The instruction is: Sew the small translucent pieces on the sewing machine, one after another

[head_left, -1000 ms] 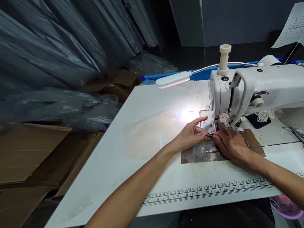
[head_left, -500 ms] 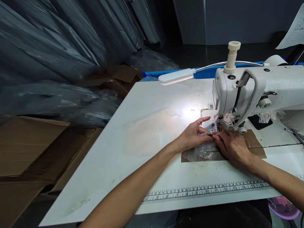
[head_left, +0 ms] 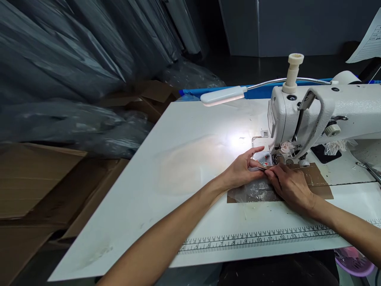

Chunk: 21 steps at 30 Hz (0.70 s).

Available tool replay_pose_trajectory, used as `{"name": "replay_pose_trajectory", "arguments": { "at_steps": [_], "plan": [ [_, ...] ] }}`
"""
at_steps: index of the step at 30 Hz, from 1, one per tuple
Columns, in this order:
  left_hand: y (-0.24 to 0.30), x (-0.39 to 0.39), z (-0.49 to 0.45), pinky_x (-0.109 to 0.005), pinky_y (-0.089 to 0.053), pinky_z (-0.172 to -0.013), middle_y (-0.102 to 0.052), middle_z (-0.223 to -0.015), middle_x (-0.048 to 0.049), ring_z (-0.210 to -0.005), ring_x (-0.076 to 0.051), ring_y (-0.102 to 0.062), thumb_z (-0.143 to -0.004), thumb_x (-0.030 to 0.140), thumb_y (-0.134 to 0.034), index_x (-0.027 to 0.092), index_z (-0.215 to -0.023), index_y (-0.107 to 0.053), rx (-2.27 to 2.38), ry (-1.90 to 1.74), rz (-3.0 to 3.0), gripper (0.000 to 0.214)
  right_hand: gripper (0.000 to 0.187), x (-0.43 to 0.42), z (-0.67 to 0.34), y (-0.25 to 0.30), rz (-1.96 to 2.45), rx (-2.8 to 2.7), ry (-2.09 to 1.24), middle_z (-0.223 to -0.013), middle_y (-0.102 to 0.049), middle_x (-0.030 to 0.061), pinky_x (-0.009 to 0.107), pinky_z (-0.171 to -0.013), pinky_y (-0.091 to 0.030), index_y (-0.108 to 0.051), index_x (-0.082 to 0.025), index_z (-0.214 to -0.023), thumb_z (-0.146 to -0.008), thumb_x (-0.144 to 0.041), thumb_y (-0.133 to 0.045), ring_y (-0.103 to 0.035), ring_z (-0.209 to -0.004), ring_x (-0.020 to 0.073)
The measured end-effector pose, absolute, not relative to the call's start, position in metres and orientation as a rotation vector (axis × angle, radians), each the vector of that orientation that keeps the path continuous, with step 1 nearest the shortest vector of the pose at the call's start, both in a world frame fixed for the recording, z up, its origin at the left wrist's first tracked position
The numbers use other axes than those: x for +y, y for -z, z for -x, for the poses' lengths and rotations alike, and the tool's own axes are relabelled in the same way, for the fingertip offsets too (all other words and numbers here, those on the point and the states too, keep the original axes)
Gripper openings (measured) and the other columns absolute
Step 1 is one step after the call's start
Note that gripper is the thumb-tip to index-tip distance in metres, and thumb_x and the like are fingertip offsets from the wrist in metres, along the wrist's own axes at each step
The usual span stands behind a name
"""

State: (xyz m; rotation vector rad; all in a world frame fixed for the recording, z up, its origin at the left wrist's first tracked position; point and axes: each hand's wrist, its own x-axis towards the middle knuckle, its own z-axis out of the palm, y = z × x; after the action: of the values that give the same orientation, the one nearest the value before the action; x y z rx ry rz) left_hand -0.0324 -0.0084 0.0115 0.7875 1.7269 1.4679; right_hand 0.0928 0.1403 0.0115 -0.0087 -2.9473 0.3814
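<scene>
A white sewing machine (head_left: 327, 111) stands at the right of the white table (head_left: 184, 167). A small clear piece with red dots (head_left: 264, 160) lies at the needle area, and a thin transparent sheet (head_left: 258, 191) spreads toward me over brown tape (head_left: 318, 180). My left hand (head_left: 241, 171) pinches the sheet's edge just left of the presser foot. My right hand (head_left: 290, 186) rests on the sheet, fingers pressed together on a thin dark tool whose tip meets my left fingers. A small cream lace rosette (head_left: 286, 147) hangs under the machine head.
A gooseneck lamp (head_left: 223, 95) lights the table. A printed ruler strip (head_left: 262, 238) runs along the front edge. Cardboard boxes (head_left: 38, 186) and dark plastic-wrapped rolls (head_left: 65, 67) fill the left. A pink basket (head_left: 355, 264) sits below right; white lace (head_left: 331, 147) lies behind the machine.
The view has shifted slightly, so the machine sits further right in the picture. Both hands stay together at the needle area, in about the same grip.
</scene>
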Motion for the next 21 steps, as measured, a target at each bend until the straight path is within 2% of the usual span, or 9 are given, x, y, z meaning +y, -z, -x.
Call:
{"name": "replay_pose_trajectory", "arguments": {
  "at_steps": [3, 6, 9, 11, 14, 17, 19, 21],
  "plan": [
    [-0.010, -0.010, 0.033, -0.032, -0.052, -0.083, -0.077, -0.083, -0.0054, -0.084, -0.021, -0.073, -0.071, 0.033, -0.083, 0.012, -0.144, -0.037, 1.750, -1.424, -0.843, 0.089, 0.053, 0.141, -0.091, -0.011, 0.032, -2.928, -0.348, -0.085, -0.067, 0.0114, 0.030, -0.051, -0.023, -0.066, -0.015, -0.089, -0.105, -0.039, -0.022, -0.053, -0.058, 0.0159],
    [-0.015, -0.013, 0.043, -0.031, -0.050, -0.079, -0.076, -0.081, -0.0024, -0.079, -0.020, -0.071, -0.073, 0.037, -0.080, 0.016, -0.144, -0.039, 1.883, -1.332, -1.006, 0.084, 0.057, 0.149, -0.093, -0.015, -0.060, -2.874, -0.429, -0.084, -0.068, 0.0109, 0.030, -0.051, -0.023, -0.067, -0.015, -0.091, -0.106, -0.040, -0.017, -0.053, -0.057, 0.0148],
    [-0.028, -0.014, 0.066, -0.029, -0.046, -0.073, -0.074, -0.088, -0.0012, -0.072, -0.018, -0.067, -0.063, 0.045, -0.086, 0.022, -0.136, -0.049, 2.179, -1.093, -1.273, 0.085, 0.065, 0.165, -0.099, -0.024, -0.131, -2.833, -0.385, -0.073, -0.065, 0.0091, 0.030, -0.051, -0.022, -0.067, -0.014, -0.087, -0.106, -0.043, -0.012, -0.048, -0.050, 0.0128],
    [-0.039, -0.010, 0.084, -0.029, -0.043, -0.070, -0.072, -0.096, -0.0040, -0.071, -0.019, -0.064, -0.055, 0.051, -0.088, 0.021, -0.128, -0.057, 2.326, -0.883, -1.396, 0.086, 0.070, 0.178, -0.105, -0.028, -0.132, -2.801, -0.282, -0.063, -0.061, 0.0076, 0.030, -0.050, -0.019, -0.065, -0.014, -0.075, -0.106, -0.045, -0.010, -0.043, -0.045, 0.0118],
    [-0.055, 0.000, 0.111, -0.030, -0.042, -0.070, -0.070, -0.101, -0.0083, -0.081, -0.023, -0.062, -0.068, 0.055, -0.076, 0.017, -0.115, -0.065, 2.380, -0.748, -1.461, 0.062, 0.072, 0.197, -0.116, -0.028, -0.070, -2.706, -0.199, -0.056, -0.055, 0.0055, 0.028, -0.047, -0.020, -0.060, -0.015, -0.064, -0.106, -0.046, -0.010, -0.041, -0.042, 0.0114],
    [-0.065, 0.009, 0.133, -0.030, -0.042, -0.072, -0.068, -0.104, -0.0103, -0.086, -0.024, -0.060, -0.080, 0.044, -0.064, 0.018, -0.102, -0.069, 2.500, -0.843, -1.457, 0.034, 0.064, 0.210, -0.127, -0.021, 0.006, -2.653, -0.266, -0.060, -0.058, 0.0040, 0.024, -0.047, -0.029, -0.060, -0.016, -0.068, -0.107, -0.043, -0.017, -0.049, -0.046, 0.0111],
    [-0.066, 0.012, 0.145, -0.031, -0.041, -0.071, -0.069, -0.093, -0.0093, -0.079, -0.022, -0.059, -0.084, 0.039, -0.059, 0.019, -0.088, -0.069, 2.603, -0.822, -1.412, 0.023, 0.057, 0.214, -0.132, -0.016, 0.039, -2.637, -0.335, -0.063, -0.060, 0.0033, 0.021, -0.048, -0.034, -0.060, -0.016, -0.071, -0.107, -0.040, -0.022, -0.052, -0.048, 0.0106],
    [-0.064, 0.012, 0.154, -0.031, -0.039, -0.067, -0.065, -0.074, -0.0073, -0.068, -0.021, -0.056, -0.089, 0.042, -0.052, 0.019, -0.074, -0.066, 2.626, -0.693, -1.319, 0.031, 0.054, 0.214, -0.135, -0.012, 0.039, -2.621, -0.347, -0.063, -0.060, 0.0028, 0.021, -0.047, -0.035, -0.061, -0.016, -0.074, -0.106, -0.039, -0.025, -0.052, -0.047, 0.0103]
  ]
}}
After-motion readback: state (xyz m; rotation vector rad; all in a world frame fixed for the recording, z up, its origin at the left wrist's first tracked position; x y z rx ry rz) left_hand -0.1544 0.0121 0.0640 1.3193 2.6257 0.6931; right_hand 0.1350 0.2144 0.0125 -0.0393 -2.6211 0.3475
